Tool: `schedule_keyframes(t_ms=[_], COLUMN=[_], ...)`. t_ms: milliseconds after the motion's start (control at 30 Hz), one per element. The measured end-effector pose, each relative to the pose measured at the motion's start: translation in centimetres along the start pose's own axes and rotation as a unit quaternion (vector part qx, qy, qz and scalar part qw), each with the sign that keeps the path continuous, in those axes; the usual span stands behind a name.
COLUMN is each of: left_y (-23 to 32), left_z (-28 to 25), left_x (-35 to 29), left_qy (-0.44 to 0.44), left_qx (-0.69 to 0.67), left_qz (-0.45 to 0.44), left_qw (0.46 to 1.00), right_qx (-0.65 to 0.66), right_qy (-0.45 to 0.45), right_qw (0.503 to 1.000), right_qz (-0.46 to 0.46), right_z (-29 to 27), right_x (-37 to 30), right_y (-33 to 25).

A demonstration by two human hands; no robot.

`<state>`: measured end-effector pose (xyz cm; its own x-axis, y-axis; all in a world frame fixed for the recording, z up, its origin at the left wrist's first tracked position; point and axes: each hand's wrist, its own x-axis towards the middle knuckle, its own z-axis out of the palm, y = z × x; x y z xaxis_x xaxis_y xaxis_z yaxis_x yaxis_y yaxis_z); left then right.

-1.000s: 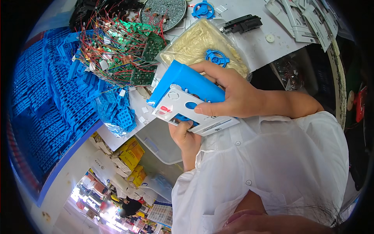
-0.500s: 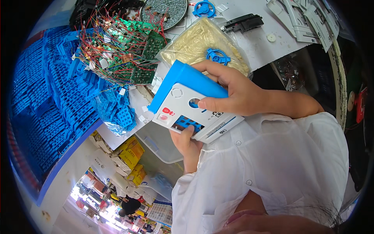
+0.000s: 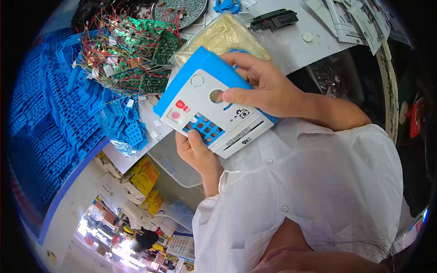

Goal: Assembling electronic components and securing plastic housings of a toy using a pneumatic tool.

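Both of my hands hold a blue-and-white plastic casing (image 3: 202, 93), tilted in front of my chest. Its white front has a round hole, a long slot and a rectangular window with a blue grid piece (image 3: 207, 128) showing in it. My left hand (image 3: 196, 152) grips the lower left edge, its thumb at the window's corner and its other fingers mostly hidden beneath. My right hand (image 3: 264, 88) wraps the blue far side, with its thumb lying on the front beside the round hole. Just beyond the casing lies a plastic bag of pale yellow material (image 3: 223, 38).
Blue plastic grid parts (image 3: 68, 109) fill the left side in a heap. Green circuit boards with red wires (image 3: 136, 54) are piled beside them. A round tray of small metal parts (image 3: 182, 11), a black plastic part (image 3: 275, 19) and white panels (image 3: 343, 20) lie farther back.
Both hands have moved the casing left and slightly up, turning its front more toward view. The blue grid now fills more of the window, where a dark gap showed before.
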<state>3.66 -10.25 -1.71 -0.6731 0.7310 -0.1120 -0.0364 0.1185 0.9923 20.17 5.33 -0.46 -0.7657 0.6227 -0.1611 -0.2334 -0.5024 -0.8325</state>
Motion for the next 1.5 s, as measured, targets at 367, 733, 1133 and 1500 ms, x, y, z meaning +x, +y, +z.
schedule_keyframes(t_ms=[367, 733, 1133, 1500], left_y=[-0.4, -0.4, 4.3, 1.9], left_z=[-0.4, 0.0, -0.6, 2.5], left_x=[2.0, 3.1, 5.5, 3.9], left_qy=[-0.139, -0.135, -0.326, -0.206], left_qx=[-0.052, 0.009, -0.134, -0.09], left_qz=[-0.023, 0.104, -0.215, -0.113], left_qw=[0.989, 0.985, 0.911, 0.968], right_qx=[-0.011, -0.045, -0.608, -0.108], right_qy=[0.047, -0.032, -0.094, 0.057], right_qw=[0.999, 0.997, 0.641, 0.992], right_qz=[-0.012, 0.06, -0.459, 0.007], right_z=[-1.7, -3.1, -5.5, -4.4], right_x=[0.3, -1.5, 0.4, -3.4], right_y=[-0.9, -1.3, -5.9, -0.7])
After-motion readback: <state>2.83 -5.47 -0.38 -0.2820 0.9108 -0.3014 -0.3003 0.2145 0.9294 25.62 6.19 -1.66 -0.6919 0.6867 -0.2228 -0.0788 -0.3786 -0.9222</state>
